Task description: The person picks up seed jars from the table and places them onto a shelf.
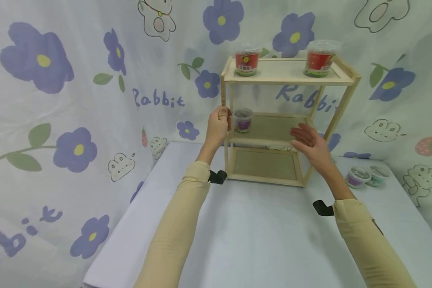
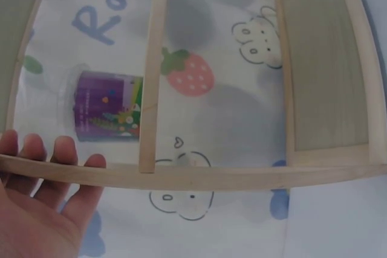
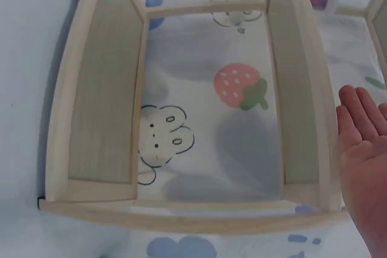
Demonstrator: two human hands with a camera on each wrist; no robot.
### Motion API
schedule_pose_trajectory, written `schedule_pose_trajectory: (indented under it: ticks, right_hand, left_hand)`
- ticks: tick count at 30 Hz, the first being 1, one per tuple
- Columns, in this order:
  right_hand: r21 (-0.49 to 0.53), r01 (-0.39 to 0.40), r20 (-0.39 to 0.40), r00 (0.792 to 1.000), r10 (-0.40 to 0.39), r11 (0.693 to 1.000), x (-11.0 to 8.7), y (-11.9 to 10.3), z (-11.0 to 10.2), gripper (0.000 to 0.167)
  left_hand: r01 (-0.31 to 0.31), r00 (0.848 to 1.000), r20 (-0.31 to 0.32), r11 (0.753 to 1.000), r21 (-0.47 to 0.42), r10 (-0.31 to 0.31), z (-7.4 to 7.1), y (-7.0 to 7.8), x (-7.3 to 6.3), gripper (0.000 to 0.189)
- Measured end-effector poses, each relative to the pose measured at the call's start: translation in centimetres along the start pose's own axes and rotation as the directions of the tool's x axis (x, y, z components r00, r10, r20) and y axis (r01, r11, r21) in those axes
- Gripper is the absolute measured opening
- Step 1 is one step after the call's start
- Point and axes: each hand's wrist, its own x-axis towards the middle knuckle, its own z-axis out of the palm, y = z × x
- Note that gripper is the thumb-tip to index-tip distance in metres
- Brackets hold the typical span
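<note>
A light wooden three-tier rack (image 1: 288, 83) stands on the white table. My left hand (image 1: 217, 126) grips its left front post, between the top and middle shelves; in the left wrist view the fingertips (image 2: 65, 148) show over the post (image 2: 230, 179). A clear-lidded purple tub (image 1: 243, 122) stands at the left end of the middle shelf, close to that hand. My right hand (image 1: 311, 146), fingers extended and holding nothing, is at the right front of the middle shelf. On the top shelf are two red-labelled tubs, one at left (image 1: 247, 63), one at right (image 1: 319, 62).
Two more lidded tubs, one purple (image 1: 356, 178) and one green (image 1: 378, 176), sit side by side on the table (image 1: 259, 232), right of the rack. Behind hangs a white curtain (image 1: 93, 112) printed with flowers and rabbits. Each wrist wears a black camera mount.
</note>
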Motion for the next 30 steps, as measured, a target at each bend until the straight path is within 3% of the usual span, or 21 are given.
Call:
schedule_pose_trajectory:
  ticks: [8,15,21,24,27,29,30]
  right_hand:
    - [0.102,0.048,-0.045,0.998,-0.044,0.994,-2.1,0.9,-1.2,0.059]
    - [0.259,0.123,-0.095,0.990,-0.102,0.958,-4.0,1.1,-3.5,0.047]
    - [0.248,0.174,-0.205,0.971,-0.124,0.953,-5.7,1.0,-6.5,0.041]
    - [0.263,0.149,-0.298,0.952,-0.066,0.953,-6.9,1.5,-8.3,0.038]
    - [0.321,0.079,-0.387,0.920,0.055,0.944,-8.3,2.8,-10.1,0.036]
    - [0.375,0.022,-0.457,0.874,0.164,0.927,-9.4,3.9,-11.4,0.035]
    - [0.409,-0.002,-0.492,0.842,0.223,0.913,-10.0,4.5,-11.9,0.035]
  left_hand:
    - [0.009,1.000,-0.004,1.000,-0.015,-0.009,-0.2,-0.6,0.0,0.056]
    - [0.000,1.000,-0.005,1.000,-0.002,0.000,-0.2,-0.8,-0.1,0.054]
    - [-0.018,1.000,-0.010,1.000,0.003,0.018,-0.3,-0.6,0.3,0.055]
    - [-0.024,1.000,-0.007,1.000,0.000,0.024,-0.3,-0.5,0.4,0.056]
    - [-0.022,1.000,-0.012,1.000,-0.010,0.022,-0.3,-0.5,0.4,0.054]
    - [-0.013,1.000,-0.012,1.000,-0.017,0.013,-0.3,-0.5,0.5,0.051]
    - [-0.009,1.000,-0.012,1.000,-0.022,0.009,-0.3,-0.5,0.5,0.049]
